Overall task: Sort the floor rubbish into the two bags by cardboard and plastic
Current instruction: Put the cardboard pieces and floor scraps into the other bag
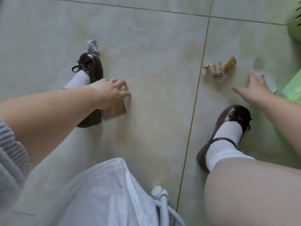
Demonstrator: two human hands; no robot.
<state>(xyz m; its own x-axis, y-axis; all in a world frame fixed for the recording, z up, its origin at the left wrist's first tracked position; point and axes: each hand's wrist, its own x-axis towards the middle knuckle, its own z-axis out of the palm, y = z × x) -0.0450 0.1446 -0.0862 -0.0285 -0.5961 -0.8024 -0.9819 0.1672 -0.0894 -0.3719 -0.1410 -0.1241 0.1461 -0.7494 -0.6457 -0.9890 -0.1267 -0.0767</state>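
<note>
A brown cardboard piece point(116, 110) stands on the tiled floor beside my left shoe. My left hand point(109, 92) curls its fingers over the top edge and grips it. My right hand point(255, 88) is spread open just above the floor, fingertips at a clear plastic piece point(270, 82) that lies against a green bag point(292, 93). A crumpled beige and orange wrapper point(219, 69) lies just left of my right hand. A crumpled silver-white wrapper point(93, 46) lies beyond the toe of my left shoe.
My two brown shoes point(91, 69) point(231, 118) stand wide apart on the pale tiles. A blurred green shape point(295, 25) is at the top right edge. White fabric point(104, 190) and a white device with a hose point(159, 192) hang at the bottom.
</note>
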